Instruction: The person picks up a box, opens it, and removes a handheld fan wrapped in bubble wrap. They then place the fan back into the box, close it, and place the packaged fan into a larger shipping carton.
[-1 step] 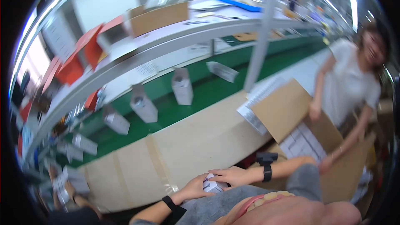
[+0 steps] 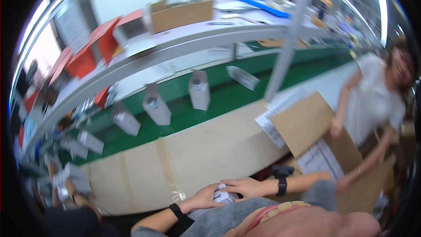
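Close to my body at the lower edge of the head view, my left hand (image 2: 202,198) and my right hand (image 2: 245,188) meet around a small white packet (image 2: 223,196) with dark print. Both hands have fingers on it, the left from the left side and the right from above and to the right. A black band sits on each wrist. The packet is mostly covered by my fingers. In front of my hands lies a beige worktop (image 2: 210,149) with tape strips across it.
Beyond the worktop runs a green conveyor belt (image 2: 228,94) carrying several white boxes (image 2: 199,88). At the right, a person in a white shirt (image 2: 372,101) handles an open cardboard box (image 2: 305,123) with printed sheets. Another person's hands (image 2: 66,184) hold white packets at lower left.
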Demonstrator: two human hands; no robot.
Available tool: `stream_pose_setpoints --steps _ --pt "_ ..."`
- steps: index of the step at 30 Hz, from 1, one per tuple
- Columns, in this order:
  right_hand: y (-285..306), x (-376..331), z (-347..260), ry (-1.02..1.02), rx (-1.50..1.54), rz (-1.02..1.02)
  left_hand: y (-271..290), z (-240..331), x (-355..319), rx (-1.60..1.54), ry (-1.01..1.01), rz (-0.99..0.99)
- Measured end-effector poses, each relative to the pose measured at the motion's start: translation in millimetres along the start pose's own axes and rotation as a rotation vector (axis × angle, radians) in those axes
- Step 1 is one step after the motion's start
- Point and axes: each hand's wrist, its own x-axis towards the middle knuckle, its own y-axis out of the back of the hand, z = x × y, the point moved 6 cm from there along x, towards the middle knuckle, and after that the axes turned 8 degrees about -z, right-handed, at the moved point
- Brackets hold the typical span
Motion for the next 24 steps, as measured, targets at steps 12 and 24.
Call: stream_pose_setpoints --steps 12,24 --pt "53.4 -13.8 91.9 0.005 0.452 0.127 57.2 7.9 86.9 -0.01 -0.176 0.02" --pt "174.9 -17.2 71.8 0.125 0.6 0.174 110.9 56.0 97.2 0.009 -0.478 -0.165"
